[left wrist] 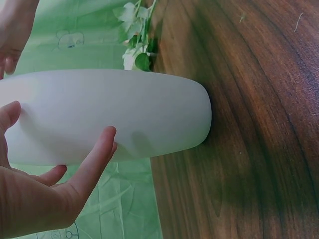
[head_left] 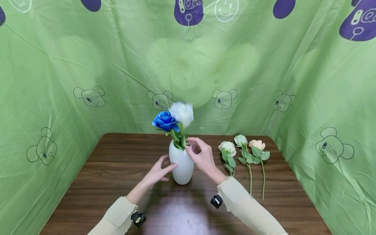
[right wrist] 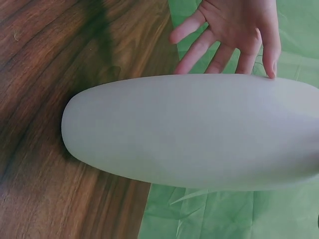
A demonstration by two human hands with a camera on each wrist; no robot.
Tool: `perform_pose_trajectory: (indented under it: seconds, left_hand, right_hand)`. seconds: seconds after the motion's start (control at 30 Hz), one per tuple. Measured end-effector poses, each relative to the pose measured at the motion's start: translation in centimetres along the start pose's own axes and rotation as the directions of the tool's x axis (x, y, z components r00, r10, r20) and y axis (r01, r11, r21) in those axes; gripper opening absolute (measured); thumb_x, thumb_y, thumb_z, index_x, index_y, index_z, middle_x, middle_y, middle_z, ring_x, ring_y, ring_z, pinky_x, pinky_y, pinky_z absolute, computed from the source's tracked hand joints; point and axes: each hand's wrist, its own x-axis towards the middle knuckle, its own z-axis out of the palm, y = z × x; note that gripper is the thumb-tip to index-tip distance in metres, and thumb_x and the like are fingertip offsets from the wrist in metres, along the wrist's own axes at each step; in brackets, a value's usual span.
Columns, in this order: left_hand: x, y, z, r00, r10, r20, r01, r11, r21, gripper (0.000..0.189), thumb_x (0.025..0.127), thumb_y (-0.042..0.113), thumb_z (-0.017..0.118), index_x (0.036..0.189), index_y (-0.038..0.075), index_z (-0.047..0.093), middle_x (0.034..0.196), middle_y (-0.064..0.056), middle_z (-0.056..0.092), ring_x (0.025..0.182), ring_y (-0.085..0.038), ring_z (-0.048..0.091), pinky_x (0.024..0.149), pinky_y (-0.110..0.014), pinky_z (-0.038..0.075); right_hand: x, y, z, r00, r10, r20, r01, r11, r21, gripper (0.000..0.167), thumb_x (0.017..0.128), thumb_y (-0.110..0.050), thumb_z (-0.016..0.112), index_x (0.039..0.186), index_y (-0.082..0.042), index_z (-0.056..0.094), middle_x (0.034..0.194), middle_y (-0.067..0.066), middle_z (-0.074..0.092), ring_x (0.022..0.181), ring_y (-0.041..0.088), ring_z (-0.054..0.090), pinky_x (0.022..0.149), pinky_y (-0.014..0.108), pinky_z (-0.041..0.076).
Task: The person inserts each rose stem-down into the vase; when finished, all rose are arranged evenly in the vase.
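A white vase stands upright on the wooden table. Out of its mouth rise a blue rose and a white flower, whose head is blurred. At the vase's left side my left hand rests its thumb on the front, its other fingers spread along the side; the right wrist view shows this hand with straight fingers. My right hand is at the right of the rim, thumb and index finger pinching the white flower's stem. The vase partly hides the right hand in the left wrist view.
On the table, to the right, lie a white flower with green leaves, a pale green flower and a peach flower, stems toward me. Green printed cloth hangs behind and at both sides.
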Motion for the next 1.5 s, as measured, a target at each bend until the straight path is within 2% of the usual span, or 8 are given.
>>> perform_pose_trajectory:
  seconds: [0.1,0.33,0.4,0.6,0.9,1.17,1.3,1.5]
  left_hand:
    - [0.0,-0.1,0.0,1.000,-0.009,-0.009,0.009,1.000,-0.002,0.067,0.079,0.034,0.066,0.132,0.012,0.032,0.123,-0.018,0.042,0.098,-0.034,0.052,0.063,-0.042,0.050]
    - [-0.1,-0.1,0.0,1.000,0.000,-0.015,0.000,1.000,0.003,0.067,0.079,0.033,0.066,0.133,0.011,0.032,0.124,-0.018,0.041,0.097,-0.033,0.053,0.063,-0.042,0.050]
    - [-0.1,-0.1,0.0,1.000,0.000,-0.016,0.000,1.000,0.005,0.067,0.079,0.033,0.066,0.132,0.011,0.032,0.124,-0.018,0.041,0.097,-0.033,0.053,0.063,-0.042,0.050]
    - [0.0,-0.2,-0.1,1.000,-0.002,-0.019,0.002,1.000,0.002,0.066,0.079,0.033,0.066,0.132,0.011,0.032,0.123,-0.018,0.042,0.097,-0.032,0.053,0.063,-0.042,0.050]
    - [0.0,-0.1,-0.1,1.000,0.003,-0.013,-0.003,1.000,0.002,0.066,0.079,0.033,0.066,0.132,0.011,0.032,0.123,-0.018,0.042,0.098,-0.034,0.052,0.062,-0.042,0.050]
    - [-0.1,-0.1,-0.1,1.000,0.000,-0.013,0.000,1.000,0.000,0.067,0.079,0.034,0.066,0.133,0.012,0.032,0.124,-0.018,0.041,0.100,-0.036,0.051,0.063,-0.042,0.050]
    - [0.0,-0.1,-0.1,1.000,-0.001,-0.012,0.001,1.000,0.000,0.067,0.079,0.034,0.066,0.133,0.011,0.032,0.124,-0.018,0.041,0.100,-0.035,0.051,0.063,-0.042,0.050]
    - [0.0,-0.2,-0.2,1.000,-0.003,-0.013,0.003,1.000,0.003,0.067,0.079,0.034,0.065,0.133,0.011,0.032,0.125,-0.018,0.041,0.099,-0.034,0.052,0.062,-0.043,0.051]
  right_hand:
    - [0.0,-0.6,-0.5,1.000,0.016,-0.008,-0.016,1.000,0.019,0.021,0.076,0.010,0.059,0.096,0.003,0.060,0.079,0.011,0.062,0.058,0.019,0.050,0.044,0.035,0.041]
    - [-1.0,3.4,-2.0,0.989,0.128,-0.069,-0.125,0.991,0.043,0.017,0.081,-0.008,0.064,0.098,-0.009,0.062,0.084,0.000,0.064,0.061,0.008,0.051,0.046,0.019,0.039]
    - [-1.3,3.8,-2.8,0.983,0.157,-0.091,-0.154,0.987,0.043,0.017,0.081,-0.006,0.064,0.098,-0.007,0.062,0.085,0.004,0.064,0.061,0.012,0.052,0.047,0.021,0.039]
    - [-3.3,6.6,-5.8,0.941,0.323,-0.099,-0.327,0.944,-0.031,0.017,0.080,-0.004,0.064,0.096,0.002,0.062,0.085,0.013,0.064,0.065,0.019,0.052,0.054,0.022,0.042]
    - [-8.4,12.4,-10.5,0.779,0.627,-0.013,-0.611,0.755,-0.240,0.022,0.079,-0.009,0.064,0.098,0.002,0.062,0.085,0.011,0.062,0.072,0.020,0.056,0.062,0.027,0.044]
    - [-11.9,14.2,-12.8,0.533,0.841,0.098,-0.808,0.539,-0.238,0.027,0.082,-0.008,0.059,0.103,0.007,0.055,0.077,0.013,0.060,0.058,0.028,0.058,0.046,0.032,0.046]
    - [-13.2,14.3,-13.3,0.449,0.880,0.156,-0.845,0.475,-0.245,0.031,0.081,-0.011,0.062,0.103,0.007,0.052,0.072,0.013,0.062,0.053,0.025,0.058,0.043,0.030,0.043]
    - [-14.6,14.5,-13.2,0.395,0.882,0.258,-0.875,0.446,-0.187,0.042,0.077,-0.010,0.065,0.109,0.007,0.045,0.069,0.008,0.063,0.047,0.015,0.055,0.040,0.021,0.034]
